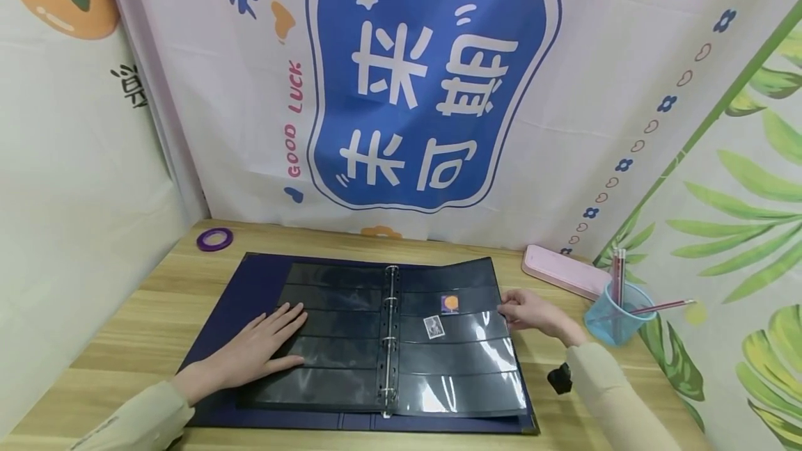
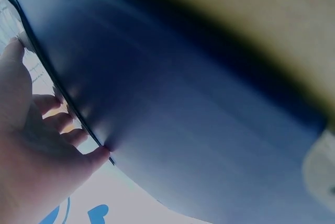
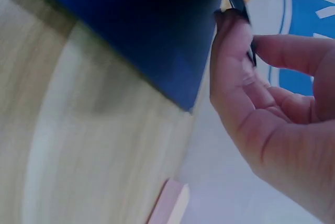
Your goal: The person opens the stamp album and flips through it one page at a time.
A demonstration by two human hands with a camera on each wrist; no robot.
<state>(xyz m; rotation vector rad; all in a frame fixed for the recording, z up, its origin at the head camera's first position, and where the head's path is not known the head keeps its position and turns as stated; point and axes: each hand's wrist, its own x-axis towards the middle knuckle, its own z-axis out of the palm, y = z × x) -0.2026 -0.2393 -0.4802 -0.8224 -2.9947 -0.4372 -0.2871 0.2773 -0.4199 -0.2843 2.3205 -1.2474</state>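
Observation:
A dark blue ring-binder stamp album (image 1: 250, 298) lies spread on the table, with black pocket pages on both sides of its metal rings (image 1: 390, 339). On the left page (image 1: 338, 350) rests my left hand (image 1: 257, 346), its fingers spread and straight. My right hand (image 1: 532, 313) pinches the outer edge of the right page (image 1: 460, 360), which is lifted a little there; the right wrist view shows thumb and fingers on that thin black edge. A purple stamp with an orange disc (image 1: 450, 304) and a grey stamp with a white border (image 1: 434, 326) sit on the right page.
A purple tape roll (image 1: 215, 239) lies at the back left. At the back right is a pink case (image 1: 564, 271), beside a blue mesh cup (image 1: 617, 322) with pencils. A small black object (image 1: 560, 378) shows by the right sleeve. Printed cloth hangs behind the wooden table (image 1: 125, 319).

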